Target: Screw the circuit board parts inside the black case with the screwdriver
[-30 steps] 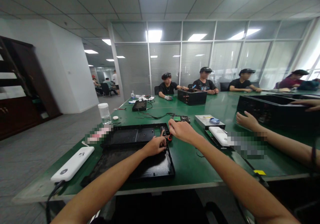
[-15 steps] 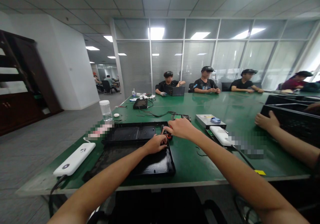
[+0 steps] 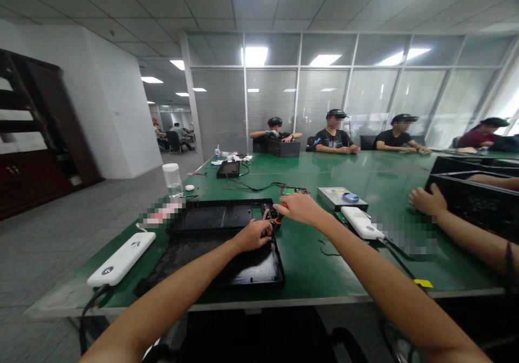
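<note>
An open black plastic casing (image 3: pixel 227 276) with two shallow halves lies on the green table in front of me. My left hand (image 3: pixel 253 236) is over its right part, fingers closed in a pinch; what they hold is too small to tell. Just beyond it, my right hand (image 3: pixel 298 209) grips orange-and-black handled pliers (image 3: pixel 278 221) at the casing's upper right corner. The tool's jaws point toward my left fingertips. A green circuit board (image 3: pixel 288 191) lies behind my right hand, partly covered by it.
To the left are a white power bank (image 3: pixel 121 260) with a cable and a clear bottle (image 3: pixel 173 182). Right of my hands sit a silver metal box (image 3: pixel 336 198) and another white power bank (image 3: pixel 360 222). A neighbour's hand (image 3: pixel 430 200) rests by a black case (image 3: pixel 472 200).
My right hand has shifted slightly right and the pliers' handles show more. My left hand stays nearly in place. Across the table, a person has raised their arms over a black box.
</note>
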`<state>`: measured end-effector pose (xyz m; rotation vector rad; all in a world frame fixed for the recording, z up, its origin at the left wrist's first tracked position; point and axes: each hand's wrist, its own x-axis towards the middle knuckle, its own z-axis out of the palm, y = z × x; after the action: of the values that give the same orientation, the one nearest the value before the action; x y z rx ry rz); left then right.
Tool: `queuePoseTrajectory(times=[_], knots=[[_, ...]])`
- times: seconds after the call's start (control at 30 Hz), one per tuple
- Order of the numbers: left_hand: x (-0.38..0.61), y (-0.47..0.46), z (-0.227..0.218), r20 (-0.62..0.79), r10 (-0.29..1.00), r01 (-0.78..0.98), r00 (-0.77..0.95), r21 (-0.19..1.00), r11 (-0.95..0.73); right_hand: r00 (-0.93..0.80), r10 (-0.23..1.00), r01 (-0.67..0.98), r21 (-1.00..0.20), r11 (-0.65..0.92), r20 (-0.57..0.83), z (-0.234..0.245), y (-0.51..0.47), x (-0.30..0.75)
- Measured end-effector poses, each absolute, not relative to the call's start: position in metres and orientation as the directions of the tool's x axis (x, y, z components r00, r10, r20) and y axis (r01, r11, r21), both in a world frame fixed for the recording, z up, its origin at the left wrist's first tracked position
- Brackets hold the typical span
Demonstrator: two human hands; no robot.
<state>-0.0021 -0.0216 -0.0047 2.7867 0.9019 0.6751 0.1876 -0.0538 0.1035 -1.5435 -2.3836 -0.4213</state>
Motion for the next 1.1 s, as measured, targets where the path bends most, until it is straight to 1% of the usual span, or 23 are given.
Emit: queuePoseTrajectory(times=[0.07, 0.1, 0.17, 0.23, 0.27, 0.3, 0.4, 0.47, 0.53, 0.67, 0.83, 0.97, 1.03, 1.1], knots=[[-0.002, -0.023, -0.004, 0.377, 0.571, 0.513, 0.730, 0.250, -0.821, -0.387, 0.826, 0.903, -0.014, 0.430, 0.411, 0.094, -0.047, 0.200], [-0.002, -0.023, -0.003, 0.377, 0.565, 0.512, 0.734, 0.241, -0.825, -0.379, 0.822, 0.885, -0.093, 0.456, 0.425, 0.087, -0.042, 0.208], [-0.003, -0.023, -0.003, 0.381, 0.553, 0.511, 0.741, 0.215, -0.833, -0.346, 0.822, 0.818, -0.285, 0.500, 0.452, 0.068, -0.031, 0.228], [-0.004, -0.023, -0.004, 0.389, 0.534, 0.506, 0.751, 0.182, -0.843, -0.235, 0.848, 0.724, -0.496, 0.479, 0.475, 0.044, -0.018, 0.250], [-0.004, -0.023, -0.004, 0.390, 0.523, 0.501, 0.758, 0.164, -0.850, -0.137, 0.867, 0.670, -0.600, 0.438, 0.479, 0.031, -0.012, 0.261], [-0.005, -0.023, -0.004, 0.387, 0.511, 0.497, 0.767, 0.146, -0.856, -0.032, 0.873, 0.624, -0.673, 0.397, 0.486, 0.019, -0.006, 0.271], [-0.004, -0.022, -0.004, 0.375, 0.493, 0.493, 0.785, 0.102, -0.864, 0.178, 0.860, 0.475, -0.807, 0.350, 0.478, -0.004, 0.005, 0.291], [-0.003, -0.022, -0.003, 0.373, 0.488, 0.491, 0.790, 0.093, -0.866, 0.255, 0.864, 0.327, -0.880, 0.345, 0.434, -0.010, 0.007, 0.294], [-0.002, -0.023, -0.002, 0.367, 0.482, 0.486, 0.795, 0.089, -0.869, 0.263, 0.887, 0.168, -0.923, 0.345, 0.380, -0.009, 0.007, 0.288], [0.000, -0.025, -0.004, 0.343, 0.453, 0.468, 0.823, 0.043, -0.883, 0.173, 0.933, -0.062, -0.942, 0.331, 0.317, -0.007, 0.005, 0.271], [0.000, -0.023, -0.004, 0.387, 0.414, 0.440, 0.824, 0.023, -0.898, 0.146, 0.979, -0.290, -0.940, 0.179, 0.142, -0.013, 0.009, 0.267], [0.001, -0.020, -0.002, 0.422, 0.407, 0.437, 0.810, 0.027, -0.899, 0.165, 0.986, -0.396, -0.917, 0.057, -0.009, -0.014, 0.013, 0.270], [0.001, -0.019, -0.004, 0.389, 0.354, 0.377, 0.850, 0.019, -0.926, 0.146, 0.989, -0.420, -0.906, 0.042, -0.022, -0.014, 0.012, 0.269], [0.002, -0.019, -0.006, 0.344, 0.289, 0.304, 0.893, 0.013, -0.953, 0.098, 0.995, -0.435, -0.899, 0.045, 0.002, -0.012, 0.011, 0.267]])
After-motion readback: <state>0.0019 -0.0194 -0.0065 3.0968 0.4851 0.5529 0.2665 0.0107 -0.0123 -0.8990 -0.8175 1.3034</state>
